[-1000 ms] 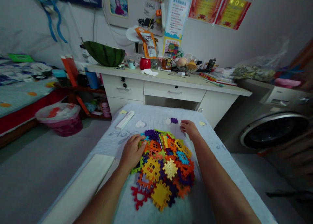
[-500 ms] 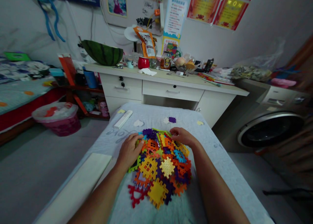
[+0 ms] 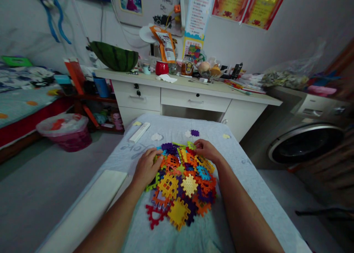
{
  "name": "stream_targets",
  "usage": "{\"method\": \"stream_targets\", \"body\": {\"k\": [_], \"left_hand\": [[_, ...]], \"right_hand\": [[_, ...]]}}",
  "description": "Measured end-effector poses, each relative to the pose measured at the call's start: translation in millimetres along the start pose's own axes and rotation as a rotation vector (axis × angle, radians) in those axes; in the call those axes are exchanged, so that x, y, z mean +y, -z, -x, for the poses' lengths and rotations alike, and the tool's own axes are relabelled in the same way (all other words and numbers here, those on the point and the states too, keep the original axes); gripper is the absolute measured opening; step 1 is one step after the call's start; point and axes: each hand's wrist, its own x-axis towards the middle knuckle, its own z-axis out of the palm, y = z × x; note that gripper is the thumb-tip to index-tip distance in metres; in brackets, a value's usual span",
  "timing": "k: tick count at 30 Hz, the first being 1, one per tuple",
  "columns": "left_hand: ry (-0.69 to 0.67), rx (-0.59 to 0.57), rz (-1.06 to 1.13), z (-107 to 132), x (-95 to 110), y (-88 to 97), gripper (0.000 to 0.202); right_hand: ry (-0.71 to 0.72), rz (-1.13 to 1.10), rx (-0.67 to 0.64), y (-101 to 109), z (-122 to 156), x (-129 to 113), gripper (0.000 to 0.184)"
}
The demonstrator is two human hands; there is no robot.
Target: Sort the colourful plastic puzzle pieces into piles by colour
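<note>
A heap of colourful plastic interlocking building pieces lies on the cloth-covered table. In it are an orange-yellow window piece (image 3: 168,186), a solid yellow square (image 3: 179,213), a pale yellow square (image 3: 189,185), a blue piece (image 3: 203,172) and a red triangular piece (image 3: 155,216). My left hand (image 3: 147,167) rests open against the heap's left side, its fingers stretched forward. At the far right of the heap, my right hand (image 3: 208,151) has curled fingers, their tips closed on a lime-green piece (image 3: 190,145). One purple piece (image 3: 195,133) lies apart, beyond the heap.
A white stick-like object (image 3: 139,132) lies at the table's far left, and a long white board (image 3: 88,208) along the left edge. Behind stands a white desk (image 3: 193,101) with a watermelon half (image 3: 114,56) and jars. A washing machine (image 3: 306,135) is at right.
My right fingers have shifted slightly, and a lime-green piece now shows at their tips. My left hand stays almost in place. The view has tilted down slightly.
</note>
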Motion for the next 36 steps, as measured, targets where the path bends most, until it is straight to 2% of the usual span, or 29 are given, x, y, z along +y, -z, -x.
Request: {"method": "stream_targets", "body": {"k": [4, 8, 14, 21, 26, 30, 36], "left_hand": [[-0.008, 0.003, -0.004, 0, 0, 0.2, 0.033], [-0.012, 0.007, -0.006, 0, 1, 0.4, 0.033], [-0.010, 0.012, 0.003, -1, -3, -1.8, 0.034], [-0.005, 0.008, -0.004, -2, -4, -2.6, 0.035], [-0.010, 0.024, -0.012, -2, -5, -3.0, 0.032], [-0.004, 0.012, -0.021, -2, -6, -3.3, 0.033], [-0.015, 0.005, -0.010, -2, -4, -2.6, 0.034]], "right_hand": [[0.008, 0.140, 0.223, 24, -5, 21, 0.017], [-0.114, 0.343, 0.463, 53, -10, 42, 0.014], [-0.302, 0.507, 0.619, 74, -21, 59, 0.020], [-0.471, 0.578, 0.599, 63, -27, 67, 0.031], [-0.480, 0.629, 0.581, 54, -21, 62, 0.033], [-0.515, 0.651, 0.544, 55, -17, 58, 0.034], [-0.493, 0.650, 0.482, 57, -12, 58, 0.039]]}}
